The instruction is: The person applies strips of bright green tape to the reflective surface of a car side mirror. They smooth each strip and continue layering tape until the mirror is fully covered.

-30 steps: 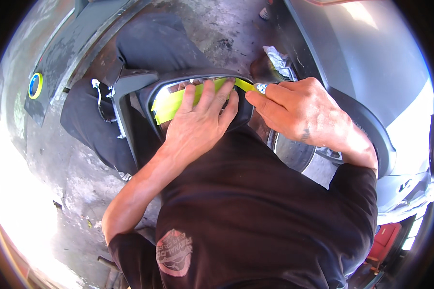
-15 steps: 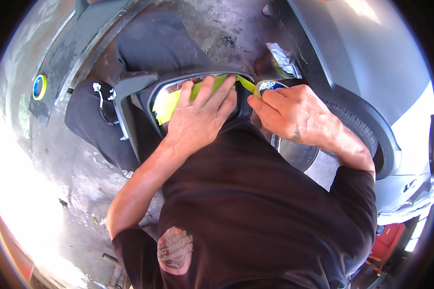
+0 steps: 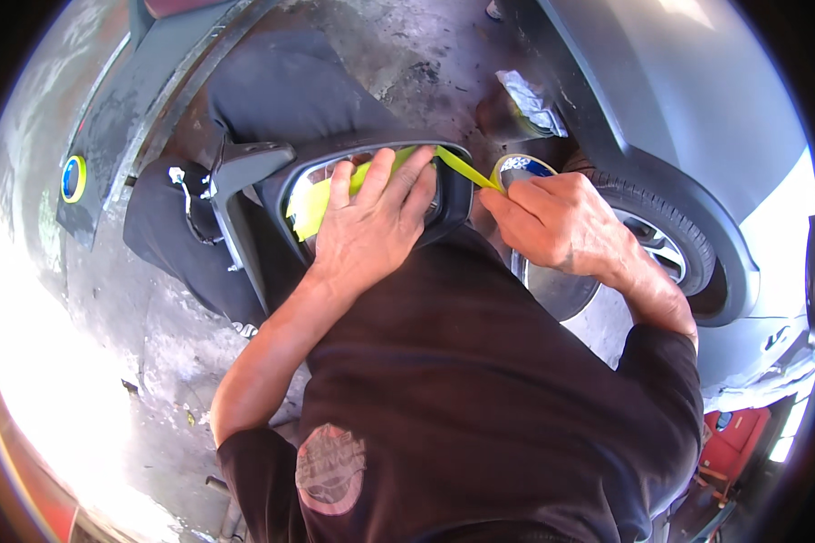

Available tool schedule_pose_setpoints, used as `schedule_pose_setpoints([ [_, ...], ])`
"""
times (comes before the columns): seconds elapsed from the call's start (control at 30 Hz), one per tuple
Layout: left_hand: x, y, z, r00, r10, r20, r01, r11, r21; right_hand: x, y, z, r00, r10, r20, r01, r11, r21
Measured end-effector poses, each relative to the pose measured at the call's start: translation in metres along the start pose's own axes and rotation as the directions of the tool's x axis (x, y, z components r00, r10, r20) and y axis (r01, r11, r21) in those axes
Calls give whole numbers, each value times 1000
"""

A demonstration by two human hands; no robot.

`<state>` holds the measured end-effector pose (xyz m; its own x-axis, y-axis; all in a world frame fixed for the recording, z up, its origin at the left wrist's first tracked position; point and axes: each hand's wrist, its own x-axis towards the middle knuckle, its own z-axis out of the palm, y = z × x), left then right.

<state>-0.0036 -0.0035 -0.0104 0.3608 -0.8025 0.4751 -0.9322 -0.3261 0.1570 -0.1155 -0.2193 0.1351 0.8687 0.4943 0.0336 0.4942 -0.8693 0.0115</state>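
Centrally in the frame, a black side mirror (image 3: 459,197) lies at the person's lap, its glass facing up and partly covered by a wide patch of yellow-green tape (image 3: 311,208) on the left part. The left hand (image 3: 373,215) rests on the taped glass, palm down with its fingers spread, the fingertips near the upper rim of the mirror. To the right of centre, the right hand (image 3: 561,222) pinches a tape roll (image 3: 522,165) between thumb and fingers, with the roll's blue and white inner face partly showing above the knuckles. A narrow tape strip (image 3: 466,169) runs taut from the left hand's fingertips, across the upper right corner of the mirror, down to the right hand's fingertips. At the mirror's left side, a dark mounting arm (image 3: 255,163) extends, and a white connector (image 3: 177,174) on a cable hangs beside it. In the upper left of the frame, a second roll (image 3: 73,179), yellow-green around blue, sits on a dark panel (image 3: 83,217). At the upper right, a grey car body (image 3: 697,109) curves above a wheel (image 3: 666,237), and a crumpled pale wrapper (image 3: 532,101) lies near the car's lower edge
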Motion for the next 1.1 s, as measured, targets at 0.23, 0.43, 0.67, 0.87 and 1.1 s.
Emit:
schedule_pose_setpoints([
  [0.23,1,-2,-4,1000,8,12,-9,998,60,6,3,-5,998,58,-4,-58,998,-39],
  [0.43,-1,-5,-4,997,42,-58,-41,999,13,8,1,-5,997,67,-36,-69,996,-53],
  [0.67,7,-1,-3,1000,20,-2,-20,1000,16,6,-6,14,999,14,-35,-15,999,-32],
  [0.87,2,1,4,1000,-16,9,17,998,-52,-12,-11,14,999,45,2,-45,998,-31],
  [1.1,1,-4,-6,1000,14,-3,-14,1000,-23,-16,-2,-19,948,133,-290,-121,991,57],
])
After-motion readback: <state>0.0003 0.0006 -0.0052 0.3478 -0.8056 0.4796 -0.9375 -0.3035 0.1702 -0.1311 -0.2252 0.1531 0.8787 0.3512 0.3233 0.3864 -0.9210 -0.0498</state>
